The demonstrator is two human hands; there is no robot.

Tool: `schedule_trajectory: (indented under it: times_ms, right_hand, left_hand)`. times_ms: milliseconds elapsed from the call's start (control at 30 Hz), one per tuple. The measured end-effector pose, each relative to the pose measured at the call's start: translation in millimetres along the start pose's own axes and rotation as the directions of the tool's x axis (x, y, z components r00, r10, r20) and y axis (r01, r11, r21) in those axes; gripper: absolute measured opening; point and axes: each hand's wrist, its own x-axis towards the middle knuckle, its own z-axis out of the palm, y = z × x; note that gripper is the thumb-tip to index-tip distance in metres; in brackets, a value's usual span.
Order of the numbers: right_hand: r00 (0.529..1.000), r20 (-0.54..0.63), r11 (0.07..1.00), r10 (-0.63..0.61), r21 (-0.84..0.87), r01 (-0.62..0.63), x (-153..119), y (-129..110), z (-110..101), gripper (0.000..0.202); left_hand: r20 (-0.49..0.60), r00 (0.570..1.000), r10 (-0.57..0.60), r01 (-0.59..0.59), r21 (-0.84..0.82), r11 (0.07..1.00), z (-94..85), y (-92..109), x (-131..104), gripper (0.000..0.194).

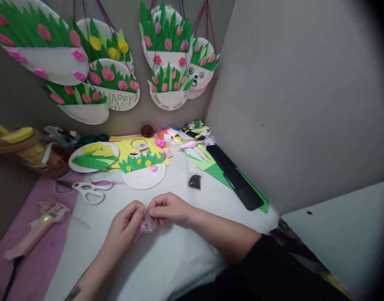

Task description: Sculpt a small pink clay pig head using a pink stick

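My left hand [131, 219] and my right hand [168, 209] meet over the white table cover, both closed on a small clear plastic bag [149, 225]. Something pink shows in the bag's lower part; its kind is hard to make out. Just beyond my hands lies a paper plate craft [144, 177] with green paper grass, yellow paper flowers and a small pink piece on its white front. A small clear packet with black contents [195, 182] rests to the right of that craft. White-handled scissors [90, 193] lie open at the left.
A pink glue gun [38, 230] with a lit green light lies at left. Behind stand a plate of green paper strips [82, 167], yellow paper [126, 146] and several bagged clay pieces [195, 150]. A black flat object [239, 184] lies right. Plate crafts [170, 98] hang on the wall.
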Motion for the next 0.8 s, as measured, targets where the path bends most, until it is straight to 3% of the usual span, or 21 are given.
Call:
schedule_trajectory:
  times_ms: [133,400,467,533,567,600,667,733,767,800]
  right_hand:
    - [1.0,0.017,1.0,-0.007,0.004,0.007,-4,1,-6,0.023]
    - [0.999,-0.023,0.996,0.048,-0.079,-0.05,-3,4,-4,0.005]
    - [0.997,-0.071,0.987,0.039,-0.154,-0.05,-8,1,-3,0.006]
    - [0.977,-0.194,0.949,-0.091,-0.313,0.027,-22,-1,-6,0.008]
    - [0.93,-0.279,0.891,-0.239,-0.444,0.095,-33,-1,-10,0.009]
    - [0.84,-0.35,0.789,-0.414,-0.598,0.14,-48,2,-17,0.013]
    - [0.552,-0.389,0.514,-0.738,-0.854,0.086,-87,13,-38,0.015]
    - [0.261,-0.384,0.357,-0.886,-0.923,-0.144,-131,32,-65,0.018]
    - [0.181,-0.375,0.323,-0.909,-0.909,-0.264,-153,42,-78,0.02]
    - [0.163,-0.382,0.301,-0.91,-0.877,-0.374,-173,52,-90,0.022]
  left_hand:
    - [0.035,0.999,0.008,-0.01,0.063,0.998,0.9,0,1,0.035]
    - [0.07,0.997,0.033,-0.04,0.11,0.993,5.6,-1,2,0.035]
    - [0.082,0.995,0.05,-0.059,0.115,0.992,6.8,-2,1,0.036]
    - [0.094,0.994,0.054,-0.065,0.114,0.991,7.3,-2,0,0.038]
    - [0.098,0.994,0.052,-0.062,0.109,0.992,7.1,-2,-1,0.039]
    - [0.096,0.994,0.046,-0.056,0.101,0.993,6.7,-1,-2,0.04]
    - [0.08,0.996,0.03,-0.036,0.077,0.996,5.6,1,-4,0.04]
    - [0.058,0.998,0.01,-0.013,0.041,0.999,4.8,4,-5,0.04]
    - [0.048,0.999,0.0,-0.001,0.023,1.0,4.8,5,-5,0.04]
    - [0.037,0.999,-0.007,0.006,0.004,1.0,5.1,5,-6,0.04]
